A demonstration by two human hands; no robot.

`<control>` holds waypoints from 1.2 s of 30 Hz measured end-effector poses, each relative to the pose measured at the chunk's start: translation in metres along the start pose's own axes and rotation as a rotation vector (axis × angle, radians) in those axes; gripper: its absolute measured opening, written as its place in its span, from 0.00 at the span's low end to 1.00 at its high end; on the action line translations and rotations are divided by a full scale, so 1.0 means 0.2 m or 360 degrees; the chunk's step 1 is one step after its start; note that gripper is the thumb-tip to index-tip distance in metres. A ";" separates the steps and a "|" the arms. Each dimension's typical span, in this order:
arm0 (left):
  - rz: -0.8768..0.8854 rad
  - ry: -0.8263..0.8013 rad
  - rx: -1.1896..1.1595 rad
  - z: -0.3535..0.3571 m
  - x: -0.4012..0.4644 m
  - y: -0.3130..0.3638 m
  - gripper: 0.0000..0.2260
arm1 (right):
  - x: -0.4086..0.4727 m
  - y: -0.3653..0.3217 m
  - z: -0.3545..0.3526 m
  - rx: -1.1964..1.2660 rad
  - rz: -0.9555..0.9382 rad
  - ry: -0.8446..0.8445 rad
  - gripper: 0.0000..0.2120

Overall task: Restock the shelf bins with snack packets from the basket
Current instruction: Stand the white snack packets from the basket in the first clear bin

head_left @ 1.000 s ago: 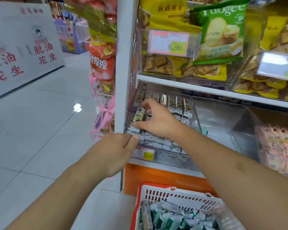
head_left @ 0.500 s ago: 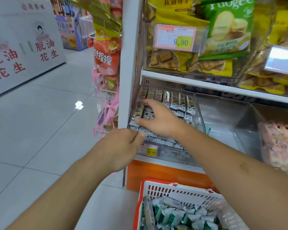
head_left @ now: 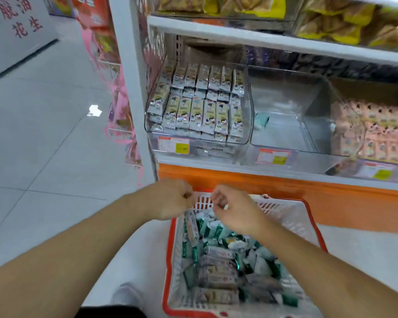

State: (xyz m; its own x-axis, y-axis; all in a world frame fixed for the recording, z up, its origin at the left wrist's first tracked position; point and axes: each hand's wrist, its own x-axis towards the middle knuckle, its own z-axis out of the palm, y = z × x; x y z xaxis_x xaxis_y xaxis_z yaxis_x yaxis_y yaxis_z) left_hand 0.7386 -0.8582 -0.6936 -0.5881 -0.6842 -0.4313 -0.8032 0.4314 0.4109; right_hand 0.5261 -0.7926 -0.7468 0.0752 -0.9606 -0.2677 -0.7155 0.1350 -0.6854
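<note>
A red-rimmed white basket [head_left: 294,216] stands on the floor below the shelf, holding several green-and-white and grey snack packets [head_left: 218,267]. My left hand [head_left: 170,198] and my right hand [head_left: 234,210] hover side by side over the basket's far rim, fingers loosely curled, holding nothing that I can make out. On the shelf above, the left clear bin [head_left: 248,111] is packed with rows of small silver packets [head_left: 200,106]. The middle clear bin [head_left: 283,134] holds a single teal packet [head_left: 261,120]. The right bin holds pink packets [head_left: 377,129].
Price tags [head_left: 174,145] hang on the bin fronts above an orange base panel [head_left: 331,193]. A white shelf upright [head_left: 129,76] stands left of the bins, with pink hanging snack strips [head_left: 122,106] beside it. Yellow snack bags [head_left: 331,24] fill the upper shelf. Tiled floor [head_left: 44,134] lies to the left.
My right hand left the left bin and my left hand left its front edge. Both dropped to the basket's far rim. The view tilted down, showing more of the basket.
</note>
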 end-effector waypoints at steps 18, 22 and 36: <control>-0.0244 -0.0531 0.0128 0.21 0.14 -0.05 0.16 | 0.18 0.39 0.67 0.0052 0.0254 -0.0381 0.08; -0.0320 -0.0420 0.0053 0.14 0.12 -0.02 0.19 | 0.10 0.34 0.45 0.0146 0.0123 -0.0179 0.09; -0.0314 -0.0077 -0.2293 0.02 -0.04 0.37 0.11 | -0.44 -0.26 -0.34 -0.0484 -0.0473 0.0125 0.18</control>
State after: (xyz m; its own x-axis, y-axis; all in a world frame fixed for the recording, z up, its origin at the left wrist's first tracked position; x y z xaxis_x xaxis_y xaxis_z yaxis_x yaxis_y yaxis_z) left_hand 0.6834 -0.8184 -0.6626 -0.5076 -0.6289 -0.5890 -0.0969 -0.6376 0.7643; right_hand 0.5097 -0.7312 -0.6421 0.2645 -0.9640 -0.0282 -0.8438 -0.2171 -0.4908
